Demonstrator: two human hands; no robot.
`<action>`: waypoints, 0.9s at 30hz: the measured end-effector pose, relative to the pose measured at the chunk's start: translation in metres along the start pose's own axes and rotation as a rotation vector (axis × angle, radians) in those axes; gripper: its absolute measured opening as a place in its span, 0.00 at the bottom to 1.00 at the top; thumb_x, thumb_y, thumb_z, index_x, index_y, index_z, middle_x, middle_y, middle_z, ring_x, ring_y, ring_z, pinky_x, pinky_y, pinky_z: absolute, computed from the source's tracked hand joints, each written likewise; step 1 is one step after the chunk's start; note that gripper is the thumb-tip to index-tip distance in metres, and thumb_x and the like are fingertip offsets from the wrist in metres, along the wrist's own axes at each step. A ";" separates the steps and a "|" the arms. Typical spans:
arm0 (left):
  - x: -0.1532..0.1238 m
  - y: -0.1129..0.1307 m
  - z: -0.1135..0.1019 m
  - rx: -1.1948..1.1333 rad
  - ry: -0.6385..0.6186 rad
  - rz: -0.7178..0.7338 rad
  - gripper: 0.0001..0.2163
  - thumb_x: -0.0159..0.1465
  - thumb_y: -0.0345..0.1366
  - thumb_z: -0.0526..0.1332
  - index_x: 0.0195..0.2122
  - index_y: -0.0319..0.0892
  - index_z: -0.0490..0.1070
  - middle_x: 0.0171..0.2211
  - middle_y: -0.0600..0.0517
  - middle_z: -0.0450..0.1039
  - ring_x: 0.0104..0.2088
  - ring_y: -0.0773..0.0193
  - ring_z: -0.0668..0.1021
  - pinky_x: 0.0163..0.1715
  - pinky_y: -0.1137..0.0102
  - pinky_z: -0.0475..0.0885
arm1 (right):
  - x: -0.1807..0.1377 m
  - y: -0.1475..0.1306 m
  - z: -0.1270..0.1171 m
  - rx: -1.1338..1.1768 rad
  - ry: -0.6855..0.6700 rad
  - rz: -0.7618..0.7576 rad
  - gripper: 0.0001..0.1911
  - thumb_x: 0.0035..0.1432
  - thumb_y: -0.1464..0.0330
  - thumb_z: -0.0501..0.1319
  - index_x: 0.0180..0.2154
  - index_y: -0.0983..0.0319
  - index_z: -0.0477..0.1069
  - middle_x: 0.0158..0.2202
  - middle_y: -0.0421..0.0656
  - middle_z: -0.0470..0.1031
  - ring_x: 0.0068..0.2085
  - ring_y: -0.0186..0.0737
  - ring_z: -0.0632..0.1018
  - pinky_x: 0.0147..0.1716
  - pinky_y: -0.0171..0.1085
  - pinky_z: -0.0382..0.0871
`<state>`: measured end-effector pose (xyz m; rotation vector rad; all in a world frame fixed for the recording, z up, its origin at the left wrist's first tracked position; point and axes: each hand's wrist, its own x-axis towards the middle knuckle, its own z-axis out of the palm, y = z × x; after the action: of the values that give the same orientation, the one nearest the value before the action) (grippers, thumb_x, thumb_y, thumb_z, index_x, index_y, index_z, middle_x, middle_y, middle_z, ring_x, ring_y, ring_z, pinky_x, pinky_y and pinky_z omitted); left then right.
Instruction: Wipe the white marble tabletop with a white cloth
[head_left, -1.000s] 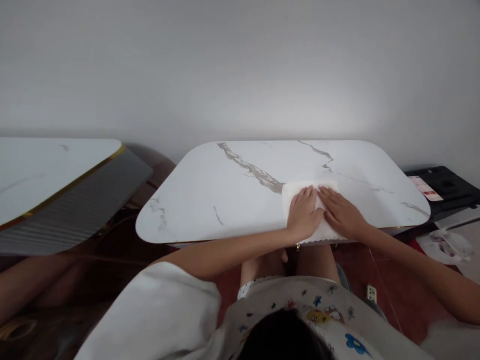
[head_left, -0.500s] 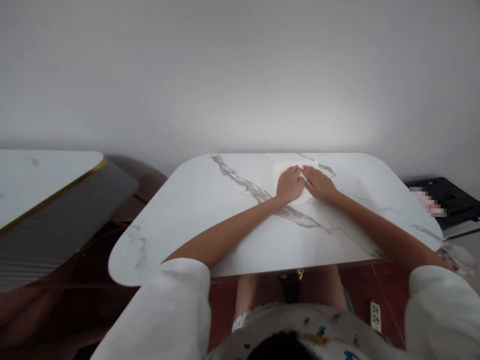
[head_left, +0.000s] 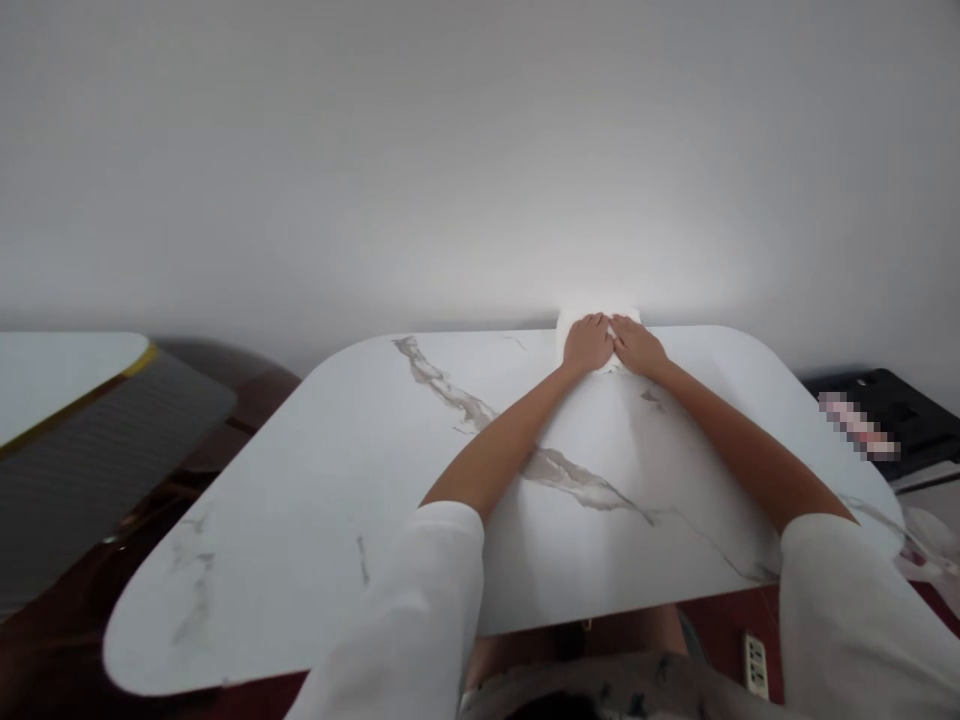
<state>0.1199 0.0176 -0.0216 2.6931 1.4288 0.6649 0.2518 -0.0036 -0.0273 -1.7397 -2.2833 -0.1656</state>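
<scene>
A white cloth (head_left: 567, 325) lies at the far edge of the white marble-patterned table (head_left: 315, 480), part of it reaching past the edge toward the wall. My left hand (head_left: 589, 341) rests palm down on the cloth, fingers stretched forward and lying flat. Beside it, my right hand (head_left: 637, 346) presses on the same cloth, also flat, its fingertips close to those of the left. Both arms extend straight over the tabletop. The palms hide the middle of the cloth.
A grey wall (head_left: 375, 180) rises just behind the table. Another white-topped table (head_left: 60, 375) with ribbed sides stands to the left. On the right are a black case (head_left: 911, 405) with a blurred item on it and a power strip (head_left: 756, 665) on the red floor.
Both hands and the cloth have slid forward, away from me, to the table's far edge. My body has leaned closer, and more of the tabletop's near part shows.
</scene>
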 end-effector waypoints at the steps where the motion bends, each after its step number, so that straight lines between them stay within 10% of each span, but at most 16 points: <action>1: 0.002 0.007 0.003 -0.002 -0.007 0.022 0.19 0.64 0.30 0.47 0.55 0.34 0.62 0.58 0.42 0.62 0.58 0.57 0.64 0.58 0.63 0.57 | -0.006 0.005 -0.002 -0.006 -0.001 0.021 0.28 0.60 0.70 0.42 0.61 0.73 0.55 0.63 0.53 0.56 0.63 0.45 0.57 0.60 0.46 0.51; 7: -0.026 0.042 0.005 -0.014 -0.048 0.124 0.21 0.65 0.32 0.45 0.59 0.33 0.58 0.61 0.42 0.58 0.61 0.57 0.60 0.60 0.61 0.53 | -0.063 0.005 -0.014 -0.025 0.019 0.083 0.28 0.60 0.70 0.42 0.61 0.70 0.54 0.64 0.51 0.55 0.64 0.45 0.56 0.61 0.47 0.51; 20: -0.181 0.097 -0.052 -0.017 -0.190 0.069 0.24 0.64 0.33 0.46 0.62 0.33 0.53 0.63 0.41 0.53 0.63 0.53 0.56 0.62 0.58 0.51 | -0.202 -0.085 -0.059 0.004 -0.020 -0.010 0.28 0.61 0.69 0.43 0.62 0.69 0.54 0.63 0.50 0.55 0.64 0.45 0.57 0.61 0.48 0.53; 27: -0.222 0.147 -0.071 -0.100 -0.249 0.090 0.26 0.62 0.37 0.49 0.61 0.33 0.55 0.62 0.39 0.54 0.64 0.51 0.55 0.64 0.61 0.48 | -0.270 -0.080 -0.082 -0.001 -0.027 -0.100 0.29 0.61 0.69 0.44 0.62 0.69 0.53 0.64 0.51 0.53 0.64 0.44 0.56 0.61 0.48 0.56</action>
<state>0.0991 -0.2569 -0.0050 2.6619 1.1899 0.3749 0.2528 -0.2962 -0.0183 -1.6384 -2.3918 -0.1631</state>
